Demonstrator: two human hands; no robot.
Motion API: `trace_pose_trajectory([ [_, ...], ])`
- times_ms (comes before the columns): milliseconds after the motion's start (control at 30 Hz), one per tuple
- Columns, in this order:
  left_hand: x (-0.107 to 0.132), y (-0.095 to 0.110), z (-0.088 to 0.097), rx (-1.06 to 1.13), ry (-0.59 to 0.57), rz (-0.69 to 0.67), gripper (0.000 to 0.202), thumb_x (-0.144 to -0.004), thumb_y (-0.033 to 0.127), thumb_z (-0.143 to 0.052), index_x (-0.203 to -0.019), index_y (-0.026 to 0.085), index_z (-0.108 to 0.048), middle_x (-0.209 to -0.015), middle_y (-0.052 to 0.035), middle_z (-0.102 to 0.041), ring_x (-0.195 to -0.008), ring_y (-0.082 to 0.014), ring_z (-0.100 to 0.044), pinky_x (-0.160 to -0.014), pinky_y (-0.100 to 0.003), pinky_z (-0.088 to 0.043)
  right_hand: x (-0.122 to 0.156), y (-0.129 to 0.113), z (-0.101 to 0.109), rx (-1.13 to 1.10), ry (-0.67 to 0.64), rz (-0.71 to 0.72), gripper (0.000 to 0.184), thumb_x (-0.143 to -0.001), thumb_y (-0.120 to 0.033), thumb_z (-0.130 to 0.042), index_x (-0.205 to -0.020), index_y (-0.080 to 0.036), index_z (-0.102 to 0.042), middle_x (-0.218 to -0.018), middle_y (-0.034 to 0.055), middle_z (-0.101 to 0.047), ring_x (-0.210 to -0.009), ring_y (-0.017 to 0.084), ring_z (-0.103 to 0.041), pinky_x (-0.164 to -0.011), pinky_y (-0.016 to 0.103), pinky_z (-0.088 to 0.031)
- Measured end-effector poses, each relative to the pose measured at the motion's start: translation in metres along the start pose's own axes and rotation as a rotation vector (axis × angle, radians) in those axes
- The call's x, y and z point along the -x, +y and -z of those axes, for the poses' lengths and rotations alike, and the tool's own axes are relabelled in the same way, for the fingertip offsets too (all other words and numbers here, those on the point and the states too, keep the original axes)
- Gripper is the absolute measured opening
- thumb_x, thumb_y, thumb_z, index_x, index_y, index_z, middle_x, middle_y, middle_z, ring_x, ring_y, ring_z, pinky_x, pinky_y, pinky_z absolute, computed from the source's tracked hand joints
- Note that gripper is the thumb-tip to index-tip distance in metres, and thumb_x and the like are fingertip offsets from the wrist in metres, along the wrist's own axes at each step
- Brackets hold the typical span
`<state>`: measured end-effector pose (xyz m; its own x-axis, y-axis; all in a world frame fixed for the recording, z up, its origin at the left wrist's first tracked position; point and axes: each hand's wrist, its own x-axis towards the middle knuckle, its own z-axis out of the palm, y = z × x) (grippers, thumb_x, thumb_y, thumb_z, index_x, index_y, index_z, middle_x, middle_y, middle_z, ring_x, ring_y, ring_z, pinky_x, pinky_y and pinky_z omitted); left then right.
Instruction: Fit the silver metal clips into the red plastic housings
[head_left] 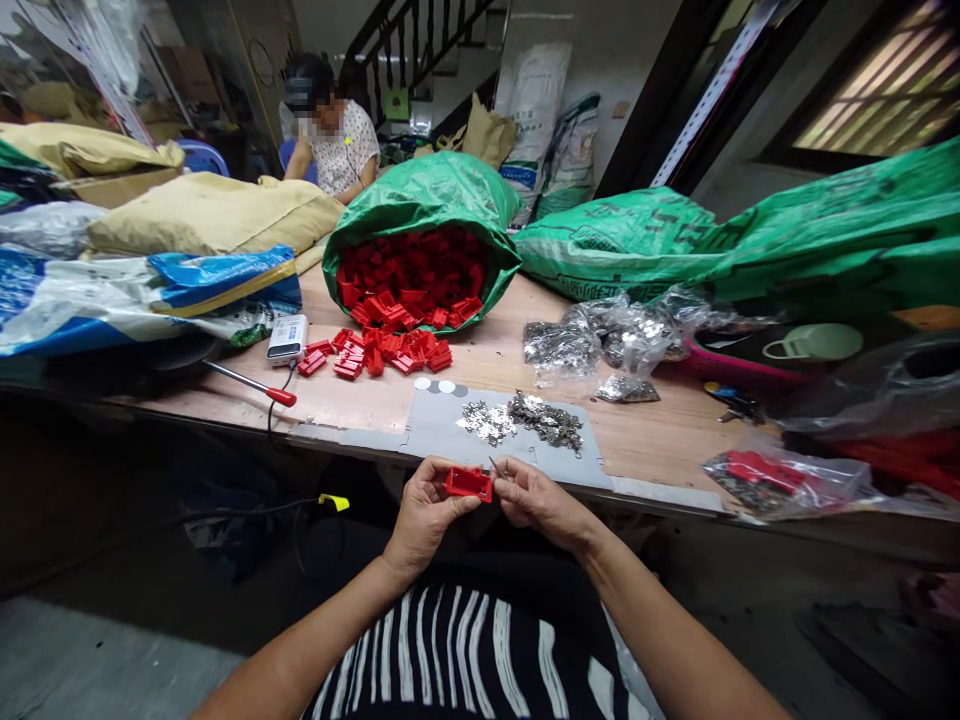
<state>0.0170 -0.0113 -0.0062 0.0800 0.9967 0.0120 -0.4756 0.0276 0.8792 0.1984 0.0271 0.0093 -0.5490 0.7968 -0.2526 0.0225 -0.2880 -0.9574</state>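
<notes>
Looking down from my head, my left hand (424, 510) is curled around a little red box (468, 484). The box is hard, shiny plastic with square corners. I grip it by its left end, close to my tummy, just in front of the near edge of the table (360, 405).

My right hand (536, 498) is pinched closed on a thin metal bit (495, 466). Its tip is just beside the right end of the box. I cannot tell if they touch.

The table is pale, smooth wood. On its near side lies a flat grey mat (439, 430) with a heap of tiny silver bits (521, 420), jagged and shiny. Farther off, a crinkly green sack (427, 195) lies open, full of red boxes. More red boxes (375, 352) have spilled out in front of it. To the right are clear, wrinkly bags (607, 340) of silver bits. To the left lies a thin tool with a red handle (255, 385). Far away, another person (337, 140) sits at the table.
</notes>
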Motion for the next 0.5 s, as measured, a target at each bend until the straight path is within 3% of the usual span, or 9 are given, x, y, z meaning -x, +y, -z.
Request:
trace_pose_trajectory([
  [100, -0.002, 0.000, 0.002, -0.039, 0.077, -0.015, 0.034, -0.065, 0.017, -0.080, -0.092, 0.017, -0.059, -0.102, -0.0059, -0.074, -0.092, -0.0178, -0.070, -0.087, -0.030, -0.053, -0.010, -0.010, 0.016, 0.438, 0.257, 0.172, 0.024, -0.085, -0.045, -0.056, -0.086, -0.021, -0.054, -0.071, -0.0011, -0.059, -0.056, 0.011, -0.049, -0.055, 0.025, -0.037],
  [200, -0.002, 0.000, 0.004, -0.099, 0.125, -0.037, 0.035, -0.065, 0.019, -0.080, -0.094, 0.017, -0.060, -0.105, -0.0067, -0.073, -0.094, -0.0180, -0.069, -0.089, -0.031, -0.052, -0.021, -0.016, 0.028, 0.907, 0.482, 0.259, 0.013, -0.085, -0.034, -0.055, -0.086, -0.022, -0.061, -0.081, 0.0025, -0.066, -0.076, 0.018, -0.059, -0.069, 0.029, -0.041],
  [300, -0.002, 0.001, 0.003, -0.143, 0.128, -0.061, 0.034, -0.065, 0.020, -0.079, -0.093, 0.017, -0.061, -0.103, -0.0062, -0.072, -0.094, -0.0184, -0.068, -0.088, -0.031, -0.053, -0.028, -0.016, 0.031, 1.149, 0.513, 0.270, 0.010, -0.085, -0.027, -0.056, -0.087, -0.023, -0.064, -0.089, 0.0033, -0.068, -0.082, 0.019, -0.061, -0.072, 0.029, -0.042],
  [500, -0.002, 0.003, 0.001, -0.195, 0.122, -0.092, 0.033, -0.065, 0.020, -0.079, -0.092, 0.017, -0.062, -0.100, -0.0056, -0.072, -0.091, -0.0183, -0.068, -0.087, -0.032, -0.053, -0.033, -0.015, 0.026, 1.209, 0.473, 0.249, 0.008, -0.086, -0.027, -0.055, -0.085, -0.022, -0.062, -0.091, 0.0046, -0.067, -0.081, 0.019, -0.061, -0.071, 0.029, -0.042],
])
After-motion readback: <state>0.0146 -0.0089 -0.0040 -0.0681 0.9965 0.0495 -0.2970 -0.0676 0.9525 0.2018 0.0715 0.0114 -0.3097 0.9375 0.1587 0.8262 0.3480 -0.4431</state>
